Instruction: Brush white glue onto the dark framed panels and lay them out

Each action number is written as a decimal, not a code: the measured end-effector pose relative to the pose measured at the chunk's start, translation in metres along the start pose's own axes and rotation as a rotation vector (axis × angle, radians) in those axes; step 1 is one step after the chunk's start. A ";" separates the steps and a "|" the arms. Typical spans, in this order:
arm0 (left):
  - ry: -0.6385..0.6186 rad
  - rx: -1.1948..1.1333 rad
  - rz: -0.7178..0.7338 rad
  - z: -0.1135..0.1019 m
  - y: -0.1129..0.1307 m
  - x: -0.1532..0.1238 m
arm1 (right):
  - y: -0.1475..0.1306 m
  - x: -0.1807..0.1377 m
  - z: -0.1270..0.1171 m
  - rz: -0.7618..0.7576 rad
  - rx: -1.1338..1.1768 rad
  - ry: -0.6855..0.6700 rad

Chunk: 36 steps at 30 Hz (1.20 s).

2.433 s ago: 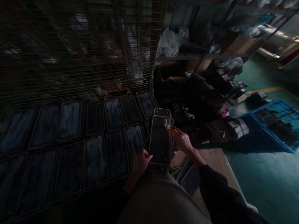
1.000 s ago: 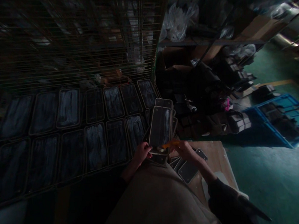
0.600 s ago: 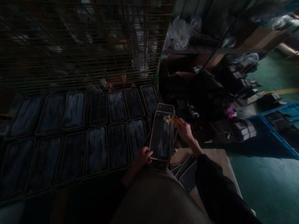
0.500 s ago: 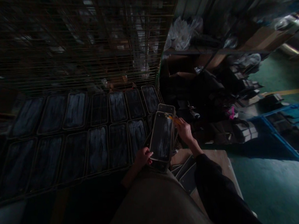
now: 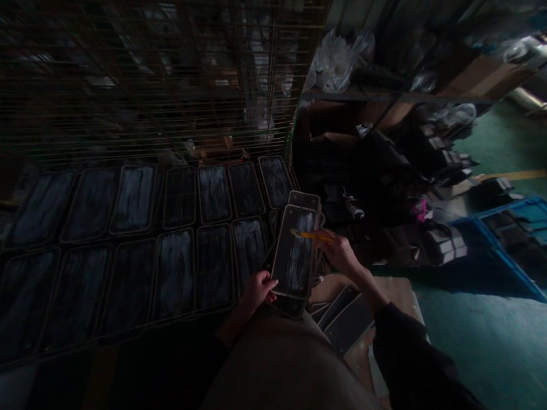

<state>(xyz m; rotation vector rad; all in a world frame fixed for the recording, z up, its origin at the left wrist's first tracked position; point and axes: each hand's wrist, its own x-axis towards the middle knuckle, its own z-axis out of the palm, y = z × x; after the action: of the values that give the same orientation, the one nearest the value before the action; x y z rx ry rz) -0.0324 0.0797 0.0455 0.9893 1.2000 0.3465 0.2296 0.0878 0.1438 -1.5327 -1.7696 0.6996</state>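
Note:
My right hand [image 5: 336, 249] is closed round the yellow handle of a brush [image 5: 309, 234]. The brush's tip rests on the face of a dark rectangular panel [image 5: 284, 260] with a pale rim and rounded corners. Whitish streaks run along the right part of that face. At the panel's lower left edge, my left hand [image 5: 260, 288] grips it between thumb and fingers. Another dark panel [image 5: 303, 197] lies beneath, its upper end with small round marks sticking out. Both tilt over my lap.
Rows of streaked panels [image 5: 175, 271] lie to the left, before a wire mesh cage [image 5: 229, 108]. More plain panels [image 5: 350, 324] lie on a board [image 5: 404, 289] at my right. Beyond are stacked dark bundles [image 5: 445, 243], a blue crate [image 5: 506, 248] and a shelf [image 5: 397, 93] with plastic bags.
The brush has moved from the panel's top end down toward its middle, with my right hand shifting down. White streaks now reach higher up the panel. My left hand keeps its hold.

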 end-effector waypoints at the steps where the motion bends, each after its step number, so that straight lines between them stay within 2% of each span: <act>1: -0.006 0.009 0.002 -0.001 0.000 0.000 | 0.003 0.013 0.000 -0.022 -0.033 0.049; 5: -0.012 0.054 0.030 -0.002 -0.001 -0.001 | 0.018 0.049 0.009 -0.071 -0.195 0.105; 8: 0.009 0.095 0.024 -0.002 0.000 -0.001 | 0.025 0.050 0.021 -0.063 -0.290 0.051; 12: 0.048 0.123 0.009 -0.001 0.003 -0.001 | 0.022 0.025 0.031 -0.080 -0.235 -0.046; 18: 0.036 0.143 0.020 -0.003 0.003 -0.003 | 0.001 -0.025 0.040 -0.060 -0.039 -0.157; 23: 0.043 0.124 -0.018 -0.003 0.002 -0.002 | -0.015 -0.060 0.042 0.024 0.127 -0.188; 26: -0.010 0.080 -0.021 -0.006 0.002 -0.002 | -0.020 -0.078 0.045 0.108 0.237 -0.213; 31: -0.122 0.007 0.016 -0.011 0.003 -0.005 | -0.011 -0.086 0.046 0.268 0.412 -0.227; 36: -0.055 0.024 0.026 -0.010 0.000 -0.005 | -0.002 -0.073 0.041 0.306 0.317 -0.059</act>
<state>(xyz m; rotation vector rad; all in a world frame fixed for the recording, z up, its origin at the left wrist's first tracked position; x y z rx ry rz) -0.0433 0.0813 0.0483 1.0301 1.1446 0.3236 0.2015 0.0167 0.1085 -1.5857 -1.3936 1.1271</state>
